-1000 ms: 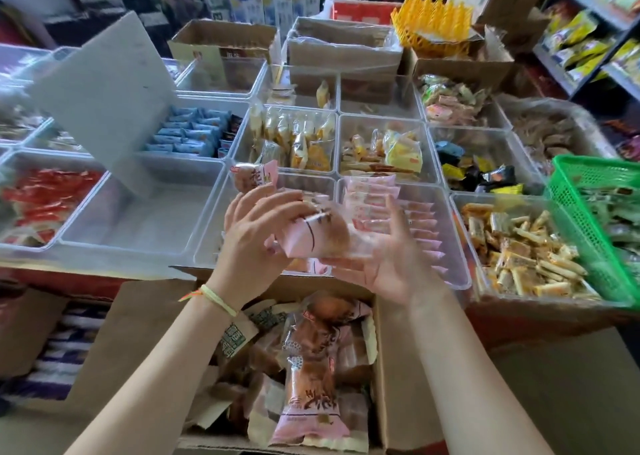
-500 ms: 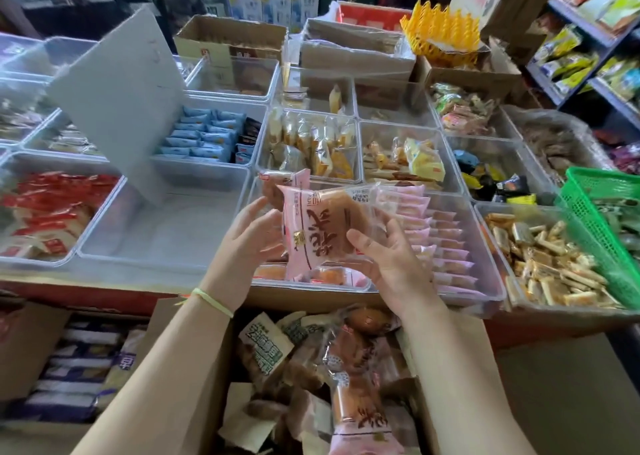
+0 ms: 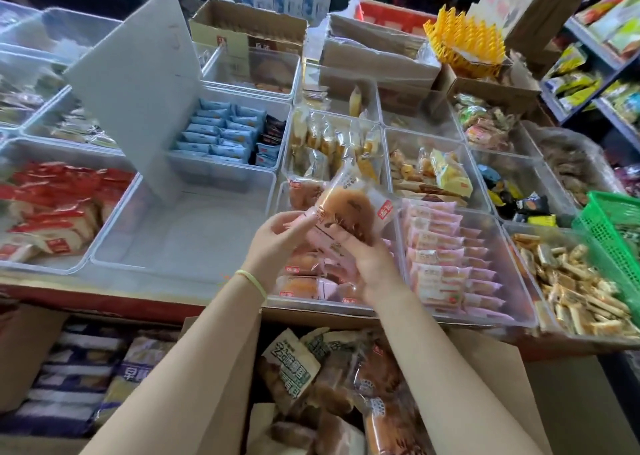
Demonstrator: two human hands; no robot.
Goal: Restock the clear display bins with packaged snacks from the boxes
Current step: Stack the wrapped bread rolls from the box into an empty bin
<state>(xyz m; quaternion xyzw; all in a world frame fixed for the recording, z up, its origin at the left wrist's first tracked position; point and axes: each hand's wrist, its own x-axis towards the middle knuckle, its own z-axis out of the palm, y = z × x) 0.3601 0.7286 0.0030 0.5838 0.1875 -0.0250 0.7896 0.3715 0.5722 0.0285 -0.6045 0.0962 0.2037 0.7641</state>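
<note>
Both hands hold one pink-and-clear packaged bun (image 3: 349,208) above a clear display bin (image 3: 281,191) in the front row. My left hand (image 3: 277,243) pinches the packet's left edge. From below and to the right, my right hand (image 3: 367,264) grips it. The same pink bun packets (image 3: 301,285) lie in the bin under the hands. Below the table edge an open cardboard box (image 3: 485,378) holds more packaged buns (image 3: 346,385).
An empty clear bin (image 3: 180,243) with a grey board (image 3: 138,84) leaning in it stands to the left. Pink snack packs (image 3: 446,264) fill the bin on the right. A green basket (image 3: 609,233) sits at far right. Cardboard boxes (image 3: 242,28) stand behind.
The packet has turned from upright and facing me to tilted, with the bun side up. Both hands have shifted a little forward over the bin.
</note>
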